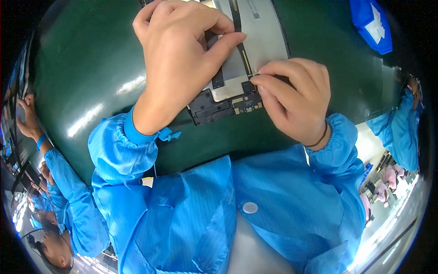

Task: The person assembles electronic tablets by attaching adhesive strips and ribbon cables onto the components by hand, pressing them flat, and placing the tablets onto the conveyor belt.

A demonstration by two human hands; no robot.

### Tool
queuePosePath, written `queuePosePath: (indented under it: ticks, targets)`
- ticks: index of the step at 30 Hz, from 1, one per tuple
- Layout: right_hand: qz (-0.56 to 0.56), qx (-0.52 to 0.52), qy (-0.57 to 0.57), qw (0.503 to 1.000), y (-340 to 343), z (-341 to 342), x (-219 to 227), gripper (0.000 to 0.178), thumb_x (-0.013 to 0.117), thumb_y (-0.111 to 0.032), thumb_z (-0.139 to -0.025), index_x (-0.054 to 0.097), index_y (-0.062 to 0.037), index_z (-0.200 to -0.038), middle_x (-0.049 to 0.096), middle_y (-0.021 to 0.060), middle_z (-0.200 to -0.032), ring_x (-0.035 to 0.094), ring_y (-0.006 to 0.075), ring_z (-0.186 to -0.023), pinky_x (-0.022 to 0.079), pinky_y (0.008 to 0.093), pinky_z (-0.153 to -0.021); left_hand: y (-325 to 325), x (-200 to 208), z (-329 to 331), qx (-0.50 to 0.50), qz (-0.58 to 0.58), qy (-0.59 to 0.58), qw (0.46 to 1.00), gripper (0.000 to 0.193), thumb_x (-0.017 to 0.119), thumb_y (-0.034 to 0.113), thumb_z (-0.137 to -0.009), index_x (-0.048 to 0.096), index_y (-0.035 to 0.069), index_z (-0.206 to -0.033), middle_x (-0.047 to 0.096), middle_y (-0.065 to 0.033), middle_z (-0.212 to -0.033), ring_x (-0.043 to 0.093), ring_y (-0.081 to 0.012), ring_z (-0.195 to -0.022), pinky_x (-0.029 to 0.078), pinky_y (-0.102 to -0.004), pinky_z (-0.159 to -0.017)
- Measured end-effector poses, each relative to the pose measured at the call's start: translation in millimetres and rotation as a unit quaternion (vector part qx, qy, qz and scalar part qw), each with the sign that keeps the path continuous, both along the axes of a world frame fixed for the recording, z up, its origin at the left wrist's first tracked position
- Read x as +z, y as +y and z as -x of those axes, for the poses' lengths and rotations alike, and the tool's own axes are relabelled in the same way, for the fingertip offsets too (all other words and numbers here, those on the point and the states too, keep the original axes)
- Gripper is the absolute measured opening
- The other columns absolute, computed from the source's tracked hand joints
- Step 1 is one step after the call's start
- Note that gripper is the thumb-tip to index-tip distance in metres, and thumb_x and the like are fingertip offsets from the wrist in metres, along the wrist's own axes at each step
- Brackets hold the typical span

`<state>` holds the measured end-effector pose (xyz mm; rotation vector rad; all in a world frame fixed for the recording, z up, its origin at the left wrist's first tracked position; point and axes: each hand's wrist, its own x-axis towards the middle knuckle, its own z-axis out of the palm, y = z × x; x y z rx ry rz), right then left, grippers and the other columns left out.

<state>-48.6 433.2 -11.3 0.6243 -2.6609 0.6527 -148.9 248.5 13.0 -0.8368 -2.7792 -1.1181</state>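
An opened tablet-like device (pixel 269 41) lies at the top middle, with a silver panel and a black lower end carrying a small circuit board (pixel 248 106). A dark flex cable (pixel 246 61) runs down the panel toward that board. My left hand (pixel 178 55) reaches over the device's left side, thumb and forefinger pinched at the cable's upper stretch. By the cable's lower end, my right hand (pixel 299 93) has its thumb and forefinger pressed together. Something dark shows between those fingers, too hidden to name. A second black strip (pixel 217 78) is partly covered by my left hand.
The device lies on a dark green tabletop (pixel 91 55). At the far right is a blue object with a white patch (pixel 376 27). Co-workers in blue sleeves (pixel 75 196) sit along the left, and another blue sleeve (pixel 397 130) shows at the right.
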Motion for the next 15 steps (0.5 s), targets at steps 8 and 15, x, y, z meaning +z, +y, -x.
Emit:
queuePosePath:
  ticks: [8, 15]
  targets:
    - [-0.016, 0.002, 0.007, 1.0, 0.1, 6.0, 0.1, 0.024, 0.075, -0.015, -0.066, 0.07, -0.0169, -0.09, 0.065, -0.0042, -0.098, 0.059, 0.0181, -0.089, 0.042, 0.0343, -0.075, 0.9, 0.0, 4.3, 0.003, 0.009, -0.001, 1.0, 0.016, 0.081, 0.012, -0.066, 0.066, 0.013, -0.072, 0.054, 0.0007, -0.069, 0.051, -0.0201, -0.077, 0.031, -0.0382, -0.091]
    - [-0.026, 0.006, 0.013, 1.0, -2.3, 1.9, 1.1, 0.026, 0.076, -0.014, -0.065, 0.071, -0.0165, -0.09, 0.065, -0.0034, -0.098, 0.06, 0.0185, -0.088, 0.042, 0.0337, -0.073, -1.7, -1.2, 1.5, -0.002, 0.007, 0.01, 1.0, 0.016, 0.081, 0.012, -0.066, 0.066, 0.013, -0.072, 0.055, 0.0001, -0.07, 0.052, -0.0205, -0.077, 0.031, -0.0388, -0.091]
